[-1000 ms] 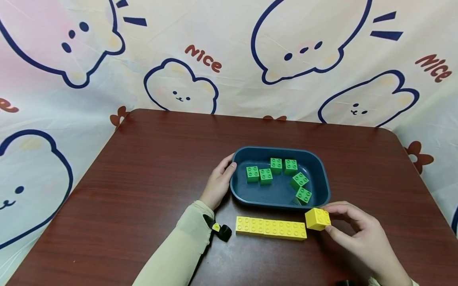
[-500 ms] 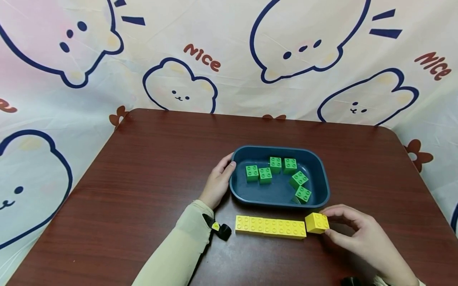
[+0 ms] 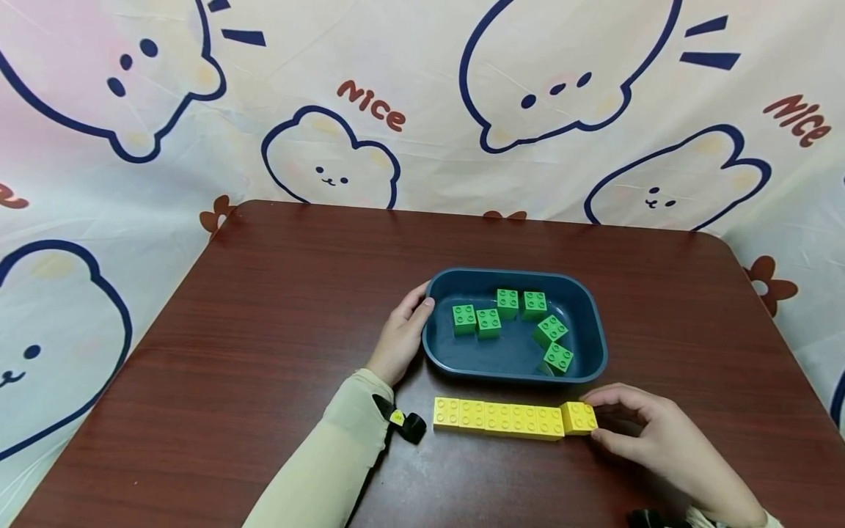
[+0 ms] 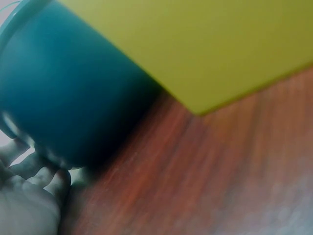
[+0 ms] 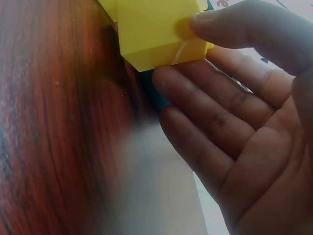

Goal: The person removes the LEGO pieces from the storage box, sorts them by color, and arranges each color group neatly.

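Note:
In the head view my right hand [image 3: 667, 436] pinches a yellow toy building block [image 3: 579, 419] between thumb and fingers. That block meets the right end of a straight row of yellow blocks [image 3: 498, 419], its top a little out of line with theirs. The right wrist view shows the thumb [image 5: 230, 27] against the pinched block [image 5: 159, 32]. My left hand [image 3: 400, 337] grips the left end of a dark blue tray [image 3: 515, 372]. Several green blocks [image 3: 488, 323] lie inside it. In the left wrist view the left fingers [image 4: 36, 169] touch the tray's wall [image 4: 63, 88].
The brown wooden table [image 3: 297, 293] extends around the tray and row. Behind it hangs a pale cloth [image 3: 422, 59] with cartoon bears. A black wrist camera [image 3: 412, 428] sits on the left sleeve, just left of the row.
My right hand has lowered the yellow block and moved it left, closing the gap to the row. The left hand and tray have stayed in place.

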`<state>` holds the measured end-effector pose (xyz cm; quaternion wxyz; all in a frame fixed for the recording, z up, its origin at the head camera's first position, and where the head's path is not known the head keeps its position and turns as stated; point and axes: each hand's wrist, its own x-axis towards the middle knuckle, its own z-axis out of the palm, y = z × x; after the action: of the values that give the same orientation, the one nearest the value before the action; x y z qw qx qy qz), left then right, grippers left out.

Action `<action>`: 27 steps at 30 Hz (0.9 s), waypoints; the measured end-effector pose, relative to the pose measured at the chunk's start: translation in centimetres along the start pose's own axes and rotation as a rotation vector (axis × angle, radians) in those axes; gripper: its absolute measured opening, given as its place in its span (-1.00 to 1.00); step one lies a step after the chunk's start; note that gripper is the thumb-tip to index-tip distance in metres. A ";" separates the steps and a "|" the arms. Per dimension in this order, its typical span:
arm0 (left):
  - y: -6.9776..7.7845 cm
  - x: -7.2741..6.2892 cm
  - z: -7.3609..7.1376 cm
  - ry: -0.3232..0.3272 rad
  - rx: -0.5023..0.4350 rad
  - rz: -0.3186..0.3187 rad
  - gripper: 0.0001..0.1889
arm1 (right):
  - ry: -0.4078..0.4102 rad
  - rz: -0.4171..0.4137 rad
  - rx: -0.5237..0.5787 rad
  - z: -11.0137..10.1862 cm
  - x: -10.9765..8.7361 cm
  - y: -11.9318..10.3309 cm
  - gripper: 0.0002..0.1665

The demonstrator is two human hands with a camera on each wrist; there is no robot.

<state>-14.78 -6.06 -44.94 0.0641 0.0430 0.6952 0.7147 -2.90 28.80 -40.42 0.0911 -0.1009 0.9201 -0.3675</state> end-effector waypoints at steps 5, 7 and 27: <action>0.0 0.0 0.1 0.002 0.004 -0.008 -0.56 | -0.033 0.004 0.016 0.0 0.1 0.1 -0.60; 0.0 0.0 0.1 0.000 0.003 -0.008 -0.56 | -0.048 0.001 0.030 0.0 0.1 0.2 -0.60; -0.1 0.0 -0.1 -0.009 -0.006 -0.004 -0.55 | -0.062 -0.042 0.073 0.4 0.0 -0.1 -0.61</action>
<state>-14.81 -6.10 -45.04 0.0687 0.0448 0.6927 0.7165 -2.79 28.45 -40.58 0.1154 -0.1282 0.9004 -0.3994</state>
